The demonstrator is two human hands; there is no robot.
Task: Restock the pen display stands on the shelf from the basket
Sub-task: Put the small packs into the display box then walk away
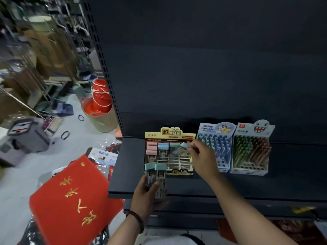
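A yellow display stand (178,171) sits on the dark shelf (123,174), with pink, blue and teal capped cases in its back rows and open slots in front. My right hand (201,158) pinches one teal-capped case (184,145) over the stand's back right corner. At the shelf's front edge, my left hand (146,193) grips a small bunch of teal-capped cases (156,177) upright. To the right stand a blue pen stand (215,147) and a white pen stand (251,149), both holding pens. No basket is visible.
A red mat with gold characters (70,200) lies at lower left on the floor. Red buckets (100,99), a grey box (26,137) and packaged goods clutter the floor to the left. The perforated shelf upright (106,68) rises beside the stand.
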